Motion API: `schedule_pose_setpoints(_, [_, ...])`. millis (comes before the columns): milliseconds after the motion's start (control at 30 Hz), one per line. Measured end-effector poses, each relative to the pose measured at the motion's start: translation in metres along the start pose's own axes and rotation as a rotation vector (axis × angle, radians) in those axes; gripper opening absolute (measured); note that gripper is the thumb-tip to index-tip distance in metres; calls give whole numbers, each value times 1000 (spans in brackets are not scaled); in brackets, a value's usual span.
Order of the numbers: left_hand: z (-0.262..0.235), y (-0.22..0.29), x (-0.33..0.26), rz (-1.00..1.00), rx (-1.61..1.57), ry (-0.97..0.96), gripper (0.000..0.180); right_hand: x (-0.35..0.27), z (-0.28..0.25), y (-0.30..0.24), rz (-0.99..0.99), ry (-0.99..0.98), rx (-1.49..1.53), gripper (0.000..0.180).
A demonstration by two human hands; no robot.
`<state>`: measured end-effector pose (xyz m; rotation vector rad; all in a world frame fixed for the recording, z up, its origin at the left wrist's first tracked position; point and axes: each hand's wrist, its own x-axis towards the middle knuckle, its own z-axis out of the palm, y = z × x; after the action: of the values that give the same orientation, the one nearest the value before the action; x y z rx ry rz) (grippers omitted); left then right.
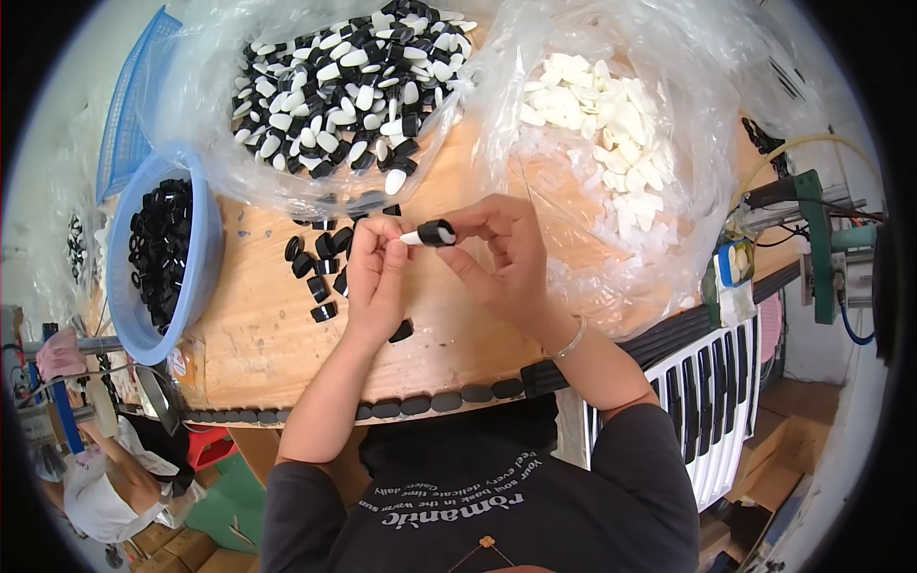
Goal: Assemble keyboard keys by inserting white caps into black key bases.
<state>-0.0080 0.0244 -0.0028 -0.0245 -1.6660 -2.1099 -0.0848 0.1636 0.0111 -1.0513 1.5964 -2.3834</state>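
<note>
My left hand and my right hand meet above the wooden table. Together they hold one small piece: a black cap with a white insert sticking out of its left end. The right fingers pinch the black cap, and the left fingertips touch the white insert. Several loose black caps lie on the table just left of my left hand.
A clear bag of assembled black-and-white pieces sits at the back. A second clear bag of white inserts is at the back right. A blue basket of black caps stands at the left. Machinery with cables is at the right edge.
</note>
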Motion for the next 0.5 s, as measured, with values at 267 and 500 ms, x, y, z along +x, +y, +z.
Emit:
schedule_pose_setpoints(267, [4, 7, 3, 115, 350, -10, 11, 9, -5, -17, -264, -176, -562, 20])
schedule_pose_setpoints(500, [5, 3, 0, 97, 237, 78, 13, 10, -1, -18, -282, -120, -600, 19])
